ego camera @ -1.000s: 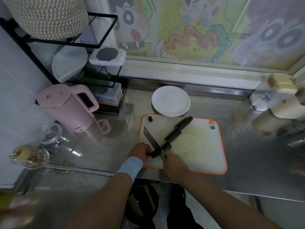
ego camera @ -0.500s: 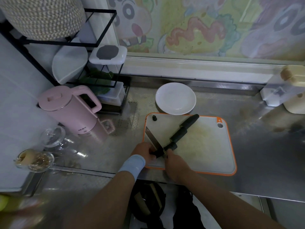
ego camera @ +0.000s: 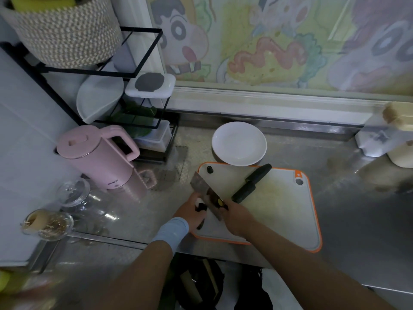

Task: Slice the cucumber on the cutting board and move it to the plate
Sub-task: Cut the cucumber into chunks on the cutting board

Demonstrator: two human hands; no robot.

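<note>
Two hands are working at the near-left corner of the orange-rimmed cutting board [ego camera: 279, 215], which is lying by the front edge of the worktop [ego camera: 357, 209]. The left hand [ego camera: 190, 212] is curling around a short dark cucumber piece [ego camera: 201, 206]. The right hand [ego camera: 237, 218] is gripping the handle of the knife [ego camera: 201, 186], its blade slanting just beside that piece. The longer cucumber [ego camera: 252, 183] is lying diagonally across the board, its far tip near the white plate [ego camera: 239, 143] behind. Small writing low on the pink kettle [ego camera: 98, 157] is showing too blurred to read.
</note>
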